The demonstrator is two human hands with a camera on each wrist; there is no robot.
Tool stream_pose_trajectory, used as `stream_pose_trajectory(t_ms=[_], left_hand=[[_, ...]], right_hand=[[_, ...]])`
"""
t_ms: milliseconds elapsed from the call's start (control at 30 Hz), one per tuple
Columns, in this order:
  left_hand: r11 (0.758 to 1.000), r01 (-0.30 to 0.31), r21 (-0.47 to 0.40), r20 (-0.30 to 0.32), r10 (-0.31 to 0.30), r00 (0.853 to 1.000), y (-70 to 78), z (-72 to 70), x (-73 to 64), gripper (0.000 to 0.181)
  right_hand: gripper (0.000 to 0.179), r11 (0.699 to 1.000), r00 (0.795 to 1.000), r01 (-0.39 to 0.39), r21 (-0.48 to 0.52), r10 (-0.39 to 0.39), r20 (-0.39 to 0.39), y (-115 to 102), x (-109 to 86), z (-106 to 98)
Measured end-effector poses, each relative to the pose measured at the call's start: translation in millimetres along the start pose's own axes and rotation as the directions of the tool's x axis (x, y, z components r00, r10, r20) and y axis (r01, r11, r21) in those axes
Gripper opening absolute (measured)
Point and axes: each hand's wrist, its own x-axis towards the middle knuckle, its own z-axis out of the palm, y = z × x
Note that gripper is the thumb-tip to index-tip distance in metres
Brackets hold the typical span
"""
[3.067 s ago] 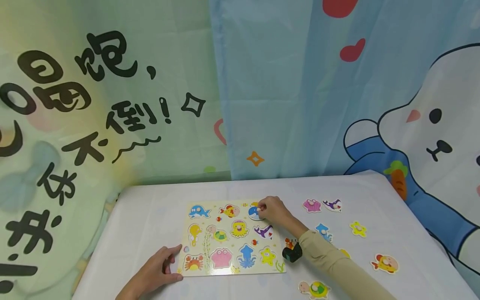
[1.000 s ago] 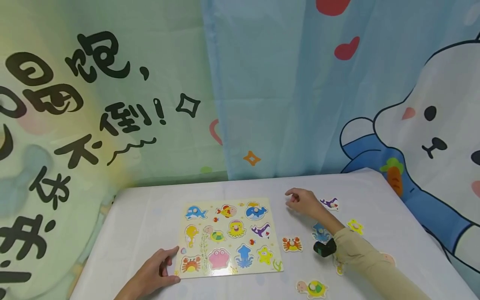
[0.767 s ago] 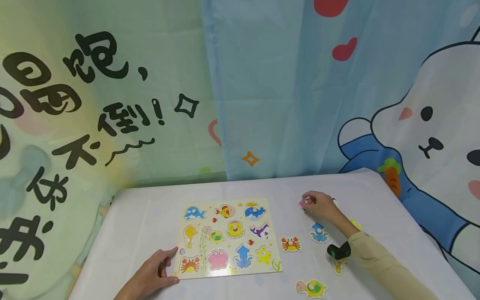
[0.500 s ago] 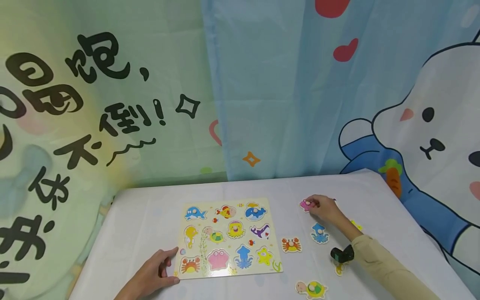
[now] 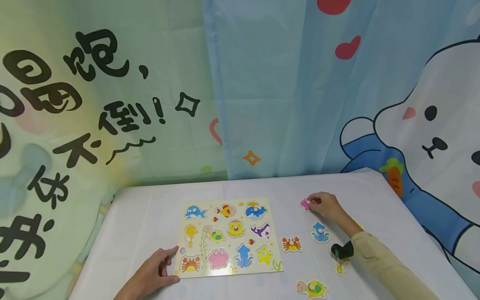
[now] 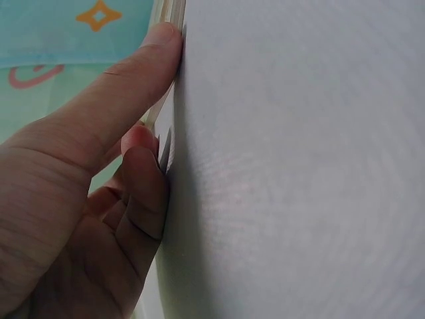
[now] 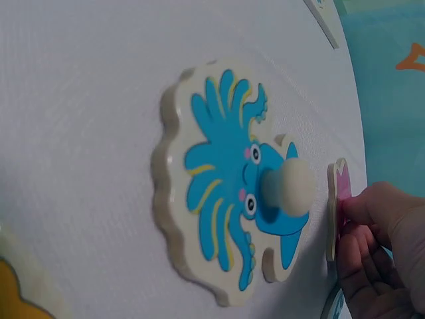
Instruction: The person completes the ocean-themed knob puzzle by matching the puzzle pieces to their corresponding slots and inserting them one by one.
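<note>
My right hand (image 5: 325,205) pinches a pink puzzle piece (image 5: 304,204) at the back right of the table. The right wrist view shows the same pink piece (image 7: 340,199) nearly edge-on, with fingers at its face. A cream sea-animal puzzle board (image 5: 198,247) lies flat in the middle. My left hand (image 5: 151,271) touches its left edge with extended thumb and index finger; the left wrist view shows the thumb (image 6: 133,83) along the board's side. On the board, a blue whale piece (image 5: 255,212) fills the top right place. A pink shape (image 5: 218,259) is in the bottom row.
Right of the board lie a crab piece (image 5: 291,244), a blue squid piece (image 5: 320,232) with a round knob (image 7: 297,187), and a turtle piece (image 5: 312,288). A yellow piece (image 5: 340,268) is partly hidden under the wrist camera (image 5: 342,251). Curtains hang behind the table.
My right hand has left the whale piece on the board, moved right, and taken hold of the pink piece. My left hand has stayed at the board's edge.
</note>
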Motion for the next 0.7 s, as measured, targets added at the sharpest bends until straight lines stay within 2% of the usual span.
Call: stream_pose_trajectory(t_ms=[367,500,700], left_hand=[[1.0,-0.004,-0.003,-0.005,0.004,1.0,0.5,-0.5,0.7,0.092],[1.0,0.003,-0.005,0.002,-0.003,1.0,1.1,-0.9,0.0,0.094],[1.0,0.014,-0.014,0.006,-0.014,1.0,2.3,-0.8,-0.1,0.094]], right_hand=[[0.022,0.993,0.995,0.096,-0.063,-0.095,0.017,-2.3,7.0,-5.8],[0.021,0.989,0.991,0.132,-0.067,-0.131,0.018,-14.9,5.6,-9.4],[0.018,0.98,0.982,0.19,-0.056,-0.188,0.024,-47.3,-6.3,-5.1]])
